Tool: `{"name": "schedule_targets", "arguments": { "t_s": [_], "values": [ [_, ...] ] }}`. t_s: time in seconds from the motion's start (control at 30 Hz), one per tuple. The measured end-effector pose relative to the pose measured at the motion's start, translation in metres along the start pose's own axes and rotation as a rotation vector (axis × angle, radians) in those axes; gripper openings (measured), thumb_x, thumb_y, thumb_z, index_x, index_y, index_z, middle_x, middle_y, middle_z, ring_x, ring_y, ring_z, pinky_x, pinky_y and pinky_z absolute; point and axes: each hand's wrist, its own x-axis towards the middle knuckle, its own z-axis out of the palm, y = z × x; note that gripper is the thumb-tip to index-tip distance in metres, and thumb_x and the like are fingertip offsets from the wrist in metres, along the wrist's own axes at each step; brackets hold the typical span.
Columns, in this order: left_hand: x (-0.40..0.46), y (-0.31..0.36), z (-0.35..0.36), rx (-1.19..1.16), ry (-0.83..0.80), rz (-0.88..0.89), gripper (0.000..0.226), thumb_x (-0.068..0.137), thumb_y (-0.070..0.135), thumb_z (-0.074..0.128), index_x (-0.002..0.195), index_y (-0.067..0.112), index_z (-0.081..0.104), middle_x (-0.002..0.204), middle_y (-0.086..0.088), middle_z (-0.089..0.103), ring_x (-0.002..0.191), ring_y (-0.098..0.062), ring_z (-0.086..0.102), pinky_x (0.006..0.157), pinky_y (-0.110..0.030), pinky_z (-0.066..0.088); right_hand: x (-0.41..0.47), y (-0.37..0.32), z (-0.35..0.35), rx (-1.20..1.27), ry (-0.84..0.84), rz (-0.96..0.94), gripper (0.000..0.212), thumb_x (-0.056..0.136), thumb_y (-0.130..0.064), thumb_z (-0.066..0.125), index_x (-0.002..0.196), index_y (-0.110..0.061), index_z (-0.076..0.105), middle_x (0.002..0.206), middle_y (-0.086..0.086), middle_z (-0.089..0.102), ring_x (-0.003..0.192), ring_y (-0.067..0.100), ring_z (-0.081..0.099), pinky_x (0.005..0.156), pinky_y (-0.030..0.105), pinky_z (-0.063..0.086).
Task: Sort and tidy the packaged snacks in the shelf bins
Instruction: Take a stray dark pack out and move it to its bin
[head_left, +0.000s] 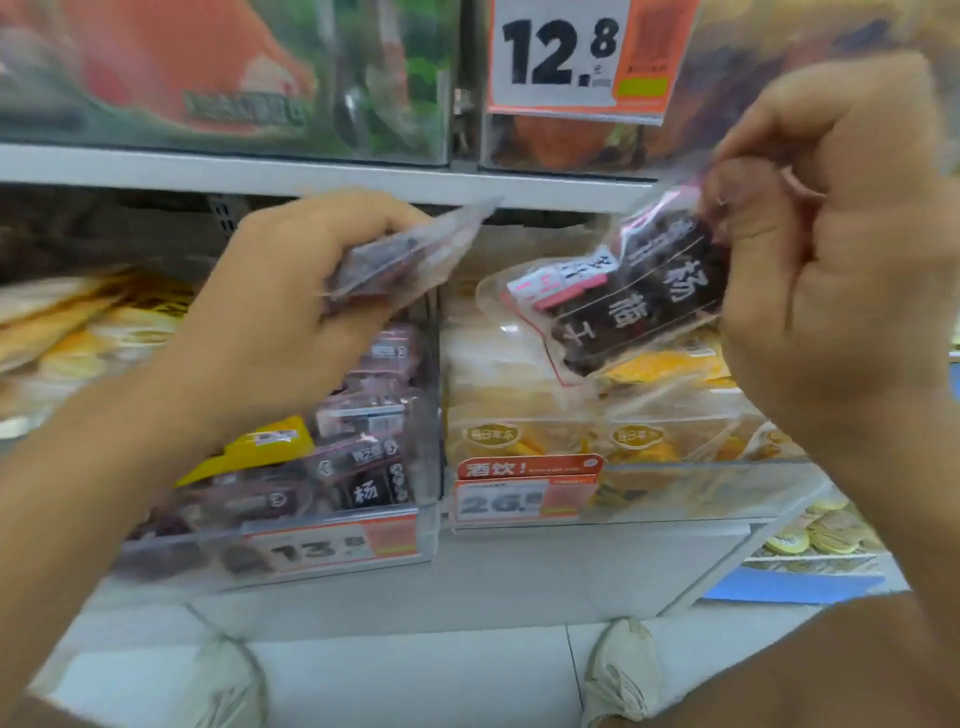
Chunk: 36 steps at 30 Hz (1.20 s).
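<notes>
Above the clear left bin (332, 525) of dark snack packs, left hand (291, 322) grips a blurred dark pack (400, 260) edge-on. Right hand (831, 291), raised over the yellow-snack bin (701, 493), pinches a second dark pack (634, 301), label facing camera

Both forearms reach up and forward. The left hand (291, 296) curls its fingers round a flat packet; the right hand (831, 249), raised higher, pinches another packet's edge.
</notes>
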Motion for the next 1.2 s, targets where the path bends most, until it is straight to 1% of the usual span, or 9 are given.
{"name": "schedule_targets", "arguments": {
  "t_s": [0.17,0.37,0.5,0.57,0.67,0.8,0.97,1.13,1.2],
  "values": [
    [-0.035,-0.017,-0.052,-0.130,0.023,-0.233,0.014,0.082,0.004,0.072,0.084,0.017,0.066,0.076,-0.005,0.068,0.071,-0.004,0.062,0.074,-0.019,0.051,0.005,-0.050,0.051,0.042,-0.150,-0.165,0.016,0.099,-0.018,0.050,0.099,-0.006,0.061,0.085,0.004,0.061,0.068,0.026,0.051,0.061,0.044,0.045],
    [-0.052,-0.032,-0.070,-0.259,0.104,-0.378,0.037,0.079,-0.010,0.071,0.085,0.026,0.068,0.073,0.027,0.069,0.067,0.007,0.062,0.070,-0.008,0.047,0.002,-0.074,0.100,-0.108,-0.497,-0.585,0.042,0.073,0.006,0.067,0.108,-0.016,0.062,0.083,0.006,0.057,0.054,0.034,0.052,0.038,0.031,0.036],
    [-0.053,-0.035,-0.065,-0.212,0.006,-0.365,0.021,0.079,-0.001,0.073,0.088,0.018,0.073,0.081,0.015,0.073,0.071,0.000,0.066,0.074,-0.025,0.054,-0.015,-0.082,0.127,-0.120,-0.717,-0.622,0.034,0.074,-0.001,0.071,0.100,-0.019,0.060,0.077,0.003,0.053,0.055,0.030,0.055,0.035,0.034,0.036],
    [-0.054,-0.040,-0.061,-0.176,-0.048,-0.356,0.014,0.078,0.012,0.071,0.091,0.018,0.073,0.084,0.004,0.073,0.079,-0.016,0.069,0.075,-0.038,0.054,-0.015,-0.084,0.129,-0.071,-0.802,-0.564,0.009,0.091,-0.028,0.060,0.098,-0.023,0.059,0.074,-0.003,0.060,0.058,0.029,0.059,0.041,0.034,0.042],
    [-0.054,-0.041,-0.058,-0.181,-0.103,-0.379,0.017,0.079,0.017,0.072,0.096,0.020,0.073,0.089,0.005,0.074,0.087,-0.014,0.070,0.079,-0.041,0.055,-0.010,-0.076,0.121,0.028,-0.991,-0.365,0.026,0.093,-0.053,0.052,0.092,-0.030,0.064,0.072,-0.008,0.067,0.066,0.020,0.061,0.056,0.035,0.048],
    [-0.049,-0.040,-0.059,-0.204,-0.130,-0.421,0.019,0.082,0.011,0.076,0.093,0.026,0.072,0.080,0.017,0.071,0.075,-0.001,0.068,0.076,-0.037,0.056,-0.016,-0.081,0.115,-0.043,-1.007,-0.310,0.036,0.092,-0.057,0.050,0.095,-0.031,0.074,0.080,-0.005,0.072,0.078,0.023,0.066,0.064,0.035,0.050],
    [-0.042,-0.036,-0.053,-0.274,-0.176,-0.444,0.022,0.082,0.004,0.078,0.099,0.018,0.073,0.089,0.004,0.075,0.086,-0.011,0.071,0.082,-0.035,0.056,-0.012,-0.097,0.127,-0.172,-1.137,-0.211,0.035,0.092,-0.056,0.058,0.082,-0.023,0.066,0.069,-0.003,0.055,0.079,0.027,0.063,0.062,0.032,0.044],
    [-0.037,-0.037,-0.050,-0.486,-0.239,-0.481,0.034,0.076,-0.007,0.078,0.100,0.014,0.067,0.092,-0.002,0.076,0.088,-0.016,0.074,0.077,-0.021,0.056,0.011,-0.066,0.102,0.152,-0.681,0.118,0.039,0.069,-0.060,0.076,0.088,-0.026,0.074,0.073,-0.010,0.068,0.066,0.005,0.063,0.066,0.028,0.053],
    [-0.034,-0.034,-0.044,-0.492,-0.240,-0.465,0.034,0.075,-0.009,0.077,0.100,0.009,0.065,0.092,-0.005,0.075,0.086,-0.014,0.073,0.077,-0.022,0.056,0.017,-0.060,0.108,0.264,-0.707,0.160,0.046,0.067,-0.058,0.078,0.101,-0.027,0.073,0.083,-0.006,0.072,0.075,0.012,0.065,0.072,0.036,0.056]
  ]
}}
